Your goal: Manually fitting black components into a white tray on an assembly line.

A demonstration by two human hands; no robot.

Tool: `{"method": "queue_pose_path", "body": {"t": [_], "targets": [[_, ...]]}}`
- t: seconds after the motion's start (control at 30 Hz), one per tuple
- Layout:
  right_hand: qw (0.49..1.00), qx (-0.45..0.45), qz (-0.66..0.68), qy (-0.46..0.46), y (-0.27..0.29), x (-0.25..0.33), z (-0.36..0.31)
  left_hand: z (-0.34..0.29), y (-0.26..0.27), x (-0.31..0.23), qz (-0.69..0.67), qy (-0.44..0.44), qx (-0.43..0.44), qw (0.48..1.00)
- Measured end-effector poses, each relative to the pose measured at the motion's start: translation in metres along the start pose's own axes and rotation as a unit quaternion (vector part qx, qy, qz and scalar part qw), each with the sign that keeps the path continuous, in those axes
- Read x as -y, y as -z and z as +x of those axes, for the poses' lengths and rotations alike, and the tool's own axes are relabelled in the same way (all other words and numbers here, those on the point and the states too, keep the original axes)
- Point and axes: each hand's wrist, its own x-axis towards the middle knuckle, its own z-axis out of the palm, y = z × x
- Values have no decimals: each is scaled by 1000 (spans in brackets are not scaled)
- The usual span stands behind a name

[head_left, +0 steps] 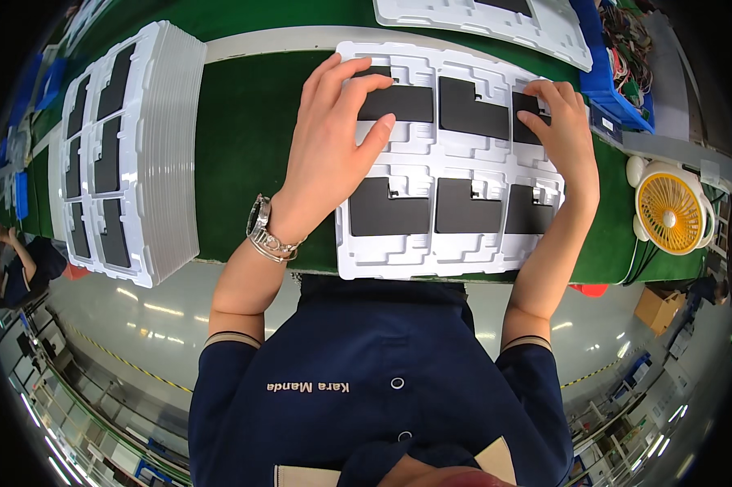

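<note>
A white moulded tray (455, 266) lies before me, with flat black L-shaped pieces in its compartments, each with a small tab at the inner corner. My left hand (331, 142) reaches over the tray's far left compartment, fingers spread and thumb apart. Its thumb and forefinger are beside the black piece (410, 105) there. At the far right compartment, my right hand (567, 130) is bent over another black piece (525, 122), thumb and fingers apart, partly covering it. Between them sits a far middle piece (467, 109). Three more pieces, including the near middle one (467, 213), form the near row.
A tall stack of similar white trays (167, 154) stands on the left of the green bench (244, 162). Another white tray (463, 20) lies at the back. To the right are a blue bin of wires (613, 77) and a small yellow-and-white fan (670, 213).
</note>
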Motion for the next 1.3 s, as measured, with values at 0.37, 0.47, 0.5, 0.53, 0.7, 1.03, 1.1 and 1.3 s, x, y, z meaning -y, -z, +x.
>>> {"method": "queue_pose_path", "body": {"t": [0.37, 0.47, 0.5, 0.53, 0.7, 1.03, 1.1, 1.3], "targets": [[955, -91, 271, 80, 14, 60, -10, -6, -2, -34, -341, 61, 120, 930], [947, -33, 275, 163, 9, 93, -15, -6, 5, -27, -307, 143, 274, 900], [939, -47, 303, 157, 7, 96, -15, -12, -4, -23, -335, 156, 191, 909], [937, -41, 317, 144, 5, 95, -15, -10, 0, -26, -299, 164, 193, 920], [901, 13, 423, 97, 0, 95, -18, -3, 11, -36, -132, 108, 162, 972], [877, 61, 475, 38, -10, 97, -18, -6, 7, -26, -378, 222, 132, 889], [876, 114, 468, 35, -10, 95, -18, -6, 5, -20, -389, 209, 110, 890], [896, 106, 423, 86, -16, 101, -21, -4, 7, -19, -329, 170, 98, 924]]}}
